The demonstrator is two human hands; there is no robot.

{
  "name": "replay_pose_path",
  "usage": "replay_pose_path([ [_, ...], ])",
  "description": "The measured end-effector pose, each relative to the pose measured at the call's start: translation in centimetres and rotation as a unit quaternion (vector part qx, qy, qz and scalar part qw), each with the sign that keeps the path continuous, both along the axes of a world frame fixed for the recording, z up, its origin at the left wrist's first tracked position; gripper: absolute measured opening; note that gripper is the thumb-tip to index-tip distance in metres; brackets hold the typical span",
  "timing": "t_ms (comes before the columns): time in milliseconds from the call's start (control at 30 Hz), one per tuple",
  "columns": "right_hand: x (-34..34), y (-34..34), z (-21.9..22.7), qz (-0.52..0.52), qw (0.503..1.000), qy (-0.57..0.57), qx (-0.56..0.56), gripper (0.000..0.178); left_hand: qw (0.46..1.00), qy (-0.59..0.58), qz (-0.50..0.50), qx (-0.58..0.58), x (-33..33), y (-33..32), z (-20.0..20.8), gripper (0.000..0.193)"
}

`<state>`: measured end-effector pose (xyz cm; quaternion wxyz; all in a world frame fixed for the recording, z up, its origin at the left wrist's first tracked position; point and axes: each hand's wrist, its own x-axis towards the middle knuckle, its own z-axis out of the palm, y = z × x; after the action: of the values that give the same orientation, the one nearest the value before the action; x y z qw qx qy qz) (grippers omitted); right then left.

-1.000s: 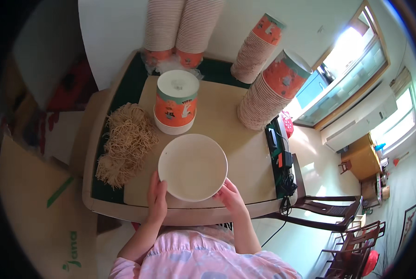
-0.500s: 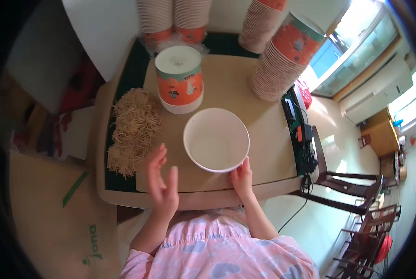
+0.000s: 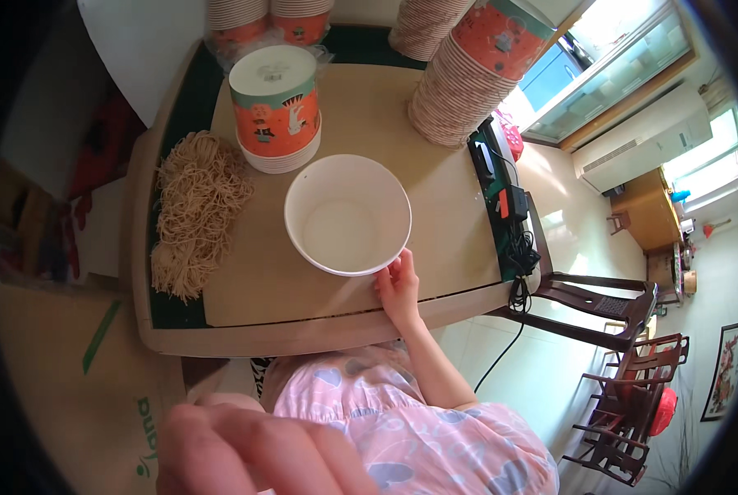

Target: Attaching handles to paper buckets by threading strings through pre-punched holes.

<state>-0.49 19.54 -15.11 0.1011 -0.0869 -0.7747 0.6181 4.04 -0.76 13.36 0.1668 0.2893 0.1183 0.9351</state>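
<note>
A white paper bucket (image 3: 344,235) sits on the table with its wide mouth toward me and its inside in view. My right hand (image 3: 399,289) grips it at the near right, fingers closed against the rim and outer wall. Raised close to the camera at the lower left is my left hand (image 3: 258,450), large and slightly blurred. Its fingertips run out of the picture, so its grip is hidden. Behind the bucket, an upside-down stack of orange and green printed paper buckets (image 3: 277,124) stands. To the left lies a tangled heap of beige strings (image 3: 196,210).
Tall stacks of paper buckets (image 3: 460,103) stand along the table's far side, some in clear plastic. A power strip (image 3: 486,165) with an adapter and black cables (image 3: 519,256) lies along the right edge. A cardboard box (image 3: 64,355) is at the left, dark wooden chairs (image 3: 596,301) at the right.
My left hand has left the bucket's near left side and come up close to the camera. My right hand stays on the bucket's rim. The view has shifted, moving the table up and left.
</note>
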Motion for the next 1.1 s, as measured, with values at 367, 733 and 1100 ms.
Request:
replay_pose_path([
  [367,0.2,0.1,-0.1,-0.009,1.000,0.009,0.010,0.035,1.000,-0.019,0.021,-0.003,0.1,0.2,0.4,0.016],
  [733,-0.2,0.5,0.0,-0.013,1.000,0.018,0.006,0.037,0.981,-0.042,0.072,-0.172,0.4,-2.4,2.6,0.014],
  [1100,-10.1,16.7,-3.8,-0.111,0.842,0.004,0.528,0.051,0.979,0.010,0.162,-0.124,0.0,-4.6,-4.2,0.016],
])
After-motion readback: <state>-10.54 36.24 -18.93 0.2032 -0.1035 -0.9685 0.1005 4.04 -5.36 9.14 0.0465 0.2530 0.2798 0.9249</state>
